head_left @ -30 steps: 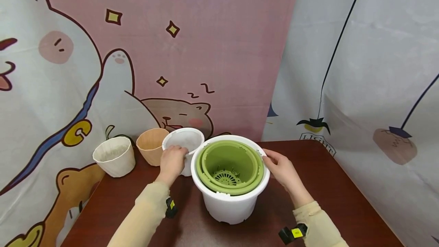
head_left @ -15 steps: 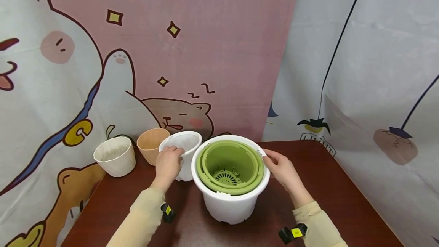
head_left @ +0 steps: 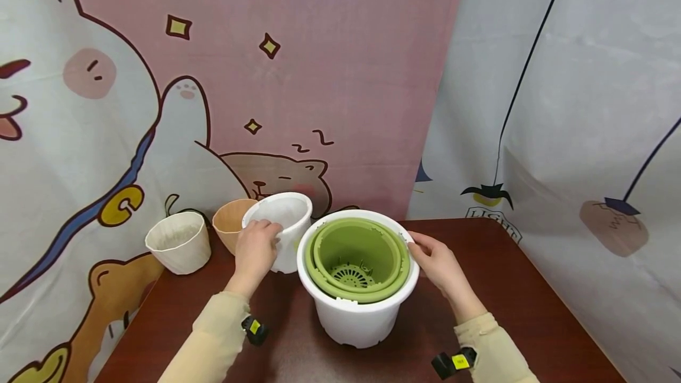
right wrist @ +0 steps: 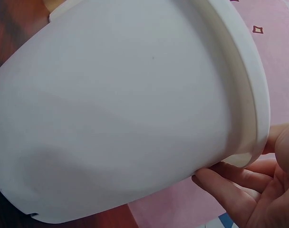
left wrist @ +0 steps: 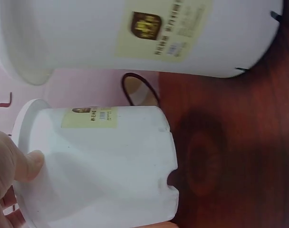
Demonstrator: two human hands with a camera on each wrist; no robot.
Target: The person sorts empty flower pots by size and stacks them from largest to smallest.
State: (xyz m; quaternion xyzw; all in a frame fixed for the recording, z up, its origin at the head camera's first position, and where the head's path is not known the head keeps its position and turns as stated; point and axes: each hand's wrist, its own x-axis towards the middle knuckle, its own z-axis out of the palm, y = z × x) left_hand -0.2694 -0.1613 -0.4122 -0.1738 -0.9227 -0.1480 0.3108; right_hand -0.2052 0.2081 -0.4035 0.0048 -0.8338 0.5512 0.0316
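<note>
The left hand (head_left: 256, 251) grips the rim of a smaller white pot (head_left: 291, 240); in the left wrist view its thumb presses the outside wall of that pot (left wrist: 101, 171). To the right stands a large white pot (head_left: 355, 323) with two green pots (head_left: 357, 253) nested inside it, the inner one with a slotted bottom. The right hand (head_left: 438, 265) holds the large pot's right rim, and in the right wrist view the fingers of that hand (right wrist: 258, 185) lie at and under the rim of the white pot (right wrist: 135, 104).
Behind the left hand is an orange pot (head_left: 230, 222), partly hidden by the smaller white pot. A cream pot (head_left: 181, 247) stands at the table's left edge. The brown table (head_left: 479, 288) backs onto a cartoon-printed cloth (head_left: 346, 75).
The smaller white pot has shifted slightly left and up with the left hand, tilting on the way. The right hand and the large pot have stayed in place.
</note>
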